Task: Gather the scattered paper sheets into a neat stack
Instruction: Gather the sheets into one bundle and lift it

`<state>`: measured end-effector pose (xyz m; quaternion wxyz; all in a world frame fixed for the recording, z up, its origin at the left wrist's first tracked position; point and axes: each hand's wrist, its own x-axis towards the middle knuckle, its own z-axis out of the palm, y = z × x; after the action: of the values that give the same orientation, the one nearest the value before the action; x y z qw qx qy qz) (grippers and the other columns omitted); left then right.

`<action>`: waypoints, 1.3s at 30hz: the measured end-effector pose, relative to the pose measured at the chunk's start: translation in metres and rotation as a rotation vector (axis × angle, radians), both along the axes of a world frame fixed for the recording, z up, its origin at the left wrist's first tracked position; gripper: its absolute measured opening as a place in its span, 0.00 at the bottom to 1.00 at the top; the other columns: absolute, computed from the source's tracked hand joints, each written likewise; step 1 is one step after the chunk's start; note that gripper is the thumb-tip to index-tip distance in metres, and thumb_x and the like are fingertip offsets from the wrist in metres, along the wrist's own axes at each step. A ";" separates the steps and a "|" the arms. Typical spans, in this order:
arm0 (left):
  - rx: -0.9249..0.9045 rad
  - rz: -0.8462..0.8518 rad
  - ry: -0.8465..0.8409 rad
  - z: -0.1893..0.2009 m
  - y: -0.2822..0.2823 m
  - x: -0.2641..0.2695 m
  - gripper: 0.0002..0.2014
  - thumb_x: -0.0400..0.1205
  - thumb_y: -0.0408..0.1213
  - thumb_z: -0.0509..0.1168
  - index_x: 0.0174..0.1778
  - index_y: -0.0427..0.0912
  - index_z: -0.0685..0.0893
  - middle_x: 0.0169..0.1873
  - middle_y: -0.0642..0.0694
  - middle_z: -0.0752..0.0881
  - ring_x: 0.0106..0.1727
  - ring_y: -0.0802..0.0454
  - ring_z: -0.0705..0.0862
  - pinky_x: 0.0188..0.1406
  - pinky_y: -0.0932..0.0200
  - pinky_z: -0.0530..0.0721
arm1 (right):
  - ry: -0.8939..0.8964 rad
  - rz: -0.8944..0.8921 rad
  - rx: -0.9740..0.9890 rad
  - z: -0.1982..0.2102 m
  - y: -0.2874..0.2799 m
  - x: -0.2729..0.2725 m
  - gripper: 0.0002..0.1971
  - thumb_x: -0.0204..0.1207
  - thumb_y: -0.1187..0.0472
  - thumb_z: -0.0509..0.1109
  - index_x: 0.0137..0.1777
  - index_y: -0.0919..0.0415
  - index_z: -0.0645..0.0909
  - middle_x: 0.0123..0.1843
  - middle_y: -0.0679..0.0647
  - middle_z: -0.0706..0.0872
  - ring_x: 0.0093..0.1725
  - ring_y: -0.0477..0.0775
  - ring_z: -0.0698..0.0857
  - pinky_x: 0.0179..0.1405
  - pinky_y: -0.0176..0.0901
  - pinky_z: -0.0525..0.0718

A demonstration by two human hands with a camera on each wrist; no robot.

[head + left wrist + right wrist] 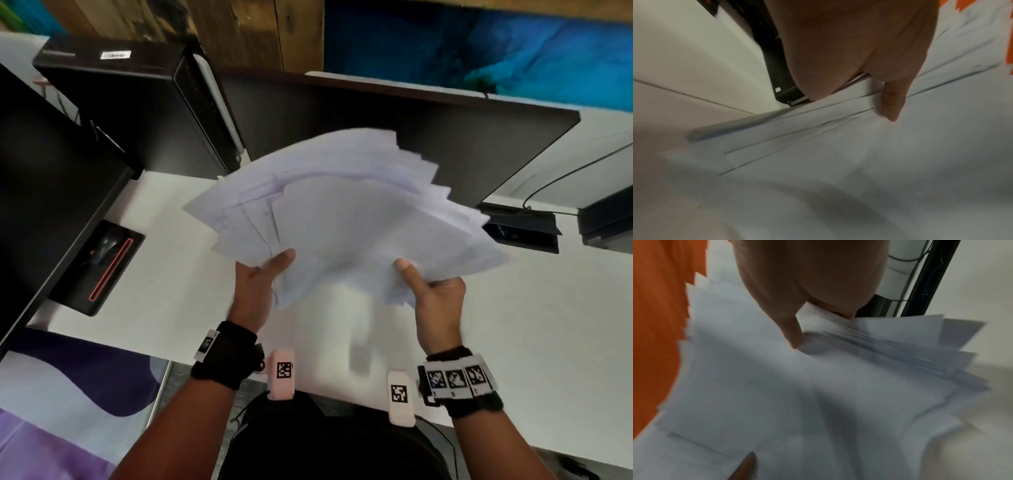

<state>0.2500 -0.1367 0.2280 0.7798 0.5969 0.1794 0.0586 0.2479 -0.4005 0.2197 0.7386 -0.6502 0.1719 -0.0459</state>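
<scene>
A fanned bundle of several white paper sheets [342,212] is held up above the white desk [534,325], its edges splayed out unevenly. My left hand [263,274] grips the bundle's near left corner, thumb on top. My right hand [435,291] grips the near right corner, thumb pressed on the top sheet. In the left wrist view the left thumb [894,100] presses on the overlapping sheets [818,146]. The right wrist view shows the right thumb [791,327] pinching the splayed sheets [818,386]. The fingers under the paper are hidden.
A dark monitor [394,137] stands behind the paper, another screen [44,178] at the left. A black computer case [137,102] sits at the back left. A mouse on a black pad [99,263] lies left; a cable box [524,226] and cable lie right.
</scene>
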 end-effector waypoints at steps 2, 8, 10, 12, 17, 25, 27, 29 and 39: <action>0.039 -0.012 0.018 -0.008 -0.011 0.007 0.20 0.80 0.18 0.72 0.65 0.39 0.85 0.56 0.51 0.93 0.61 0.54 0.91 0.62 0.60 0.86 | -0.008 -0.015 0.013 -0.011 -0.009 0.000 0.13 0.79 0.72 0.78 0.63 0.65 0.89 0.58 0.54 0.96 0.59 0.56 0.94 0.63 0.51 0.91; 0.041 -0.167 0.076 -0.021 -0.029 0.015 0.23 0.80 0.20 0.72 0.72 0.37 0.83 0.62 0.47 0.92 0.66 0.49 0.90 0.66 0.55 0.87 | 0.020 -0.002 0.021 -0.043 -0.033 0.009 0.20 0.77 0.73 0.79 0.69 0.67 0.85 0.59 0.52 0.95 0.59 0.53 0.93 0.61 0.48 0.90; 0.032 -0.206 0.080 -0.015 -0.027 0.017 0.24 0.79 0.15 0.71 0.70 0.35 0.84 0.59 0.49 0.93 0.62 0.51 0.91 0.58 0.60 0.88 | 0.030 0.039 0.023 -0.038 -0.043 0.015 0.21 0.76 0.74 0.79 0.69 0.66 0.86 0.59 0.54 0.95 0.59 0.54 0.94 0.57 0.45 0.91; 0.055 -0.273 0.073 -0.008 -0.023 0.020 0.25 0.77 0.15 0.72 0.70 0.37 0.84 0.59 0.47 0.93 0.63 0.49 0.91 0.58 0.58 0.88 | 0.028 0.092 0.014 -0.031 -0.054 0.023 0.21 0.75 0.76 0.79 0.68 0.66 0.86 0.59 0.55 0.95 0.59 0.57 0.94 0.58 0.47 0.92; 0.096 -0.366 0.065 0.001 -0.018 0.026 0.26 0.77 0.17 0.73 0.71 0.37 0.84 0.61 0.45 0.92 0.64 0.48 0.90 0.60 0.58 0.88 | 0.041 0.179 -0.018 -0.022 -0.061 0.034 0.24 0.71 0.69 0.85 0.68 0.63 0.88 0.60 0.52 0.95 0.63 0.56 0.93 0.62 0.47 0.90; 0.123 -0.400 0.075 0.002 -0.019 0.026 0.27 0.77 0.19 0.75 0.71 0.43 0.84 0.60 0.48 0.93 0.63 0.49 0.91 0.65 0.52 0.88 | 0.036 0.219 0.006 -0.017 -0.057 0.037 0.22 0.73 0.76 0.80 0.65 0.58 0.88 0.60 0.55 0.95 0.60 0.58 0.94 0.58 0.48 0.91; 0.108 -0.391 0.073 0.004 -0.021 0.027 0.27 0.77 0.17 0.75 0.71 0.41 0.84 0.58 0.48 0.94 0.61 0.50 0.92 0.63 0.55 0.89 | 0.029 0.240 0.004 -0.016 -0.054 0.037 0.23 0.74 0.76 0.80 0.65 0.56 0.88 0.60 0.54 0.95 0.60 0.56 0.94 0.57 0.47 0.92; 0.105 -0.366 0.074 0.004 -0.022 0.029 0.27 0.76 0.16 0.75 0.72 0.37 0.83 0.57 0.48 0.94 0.60 0.50 0.92 0.59 0.57 0.90 | 0.037 0.221 0.009 -0.018 -0.054 0.039 0.24 0.73 0.77 0.80 0.65 0.56 0.87 0.59 0.53 0.95 0.59 0.55 0.94 0.56 0.46 0.92; 0.141 -0.307 0.090 -0.010 -0.032 0.025 0.18 0.81 0.23 0.73 0.58 0.51 0.88 0.50 0.54 0.95 0.53 0.56 0.93 0.56 0.55 0.89 | 0.145 0.219 0.021 -0.037 -0.050 0.041 0.19 0.75 0.74 0.80 0.65 0.61 0.88 0.59 0.55 0.95 0.61 0.56 0.94 0.69 0.59 0.87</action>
<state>0.2749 -0.1688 0.2176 0.7272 0.6723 0.1164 -0.0753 0.2892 -0.4505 0.1829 0.7316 -0.6589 0.1534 0.0842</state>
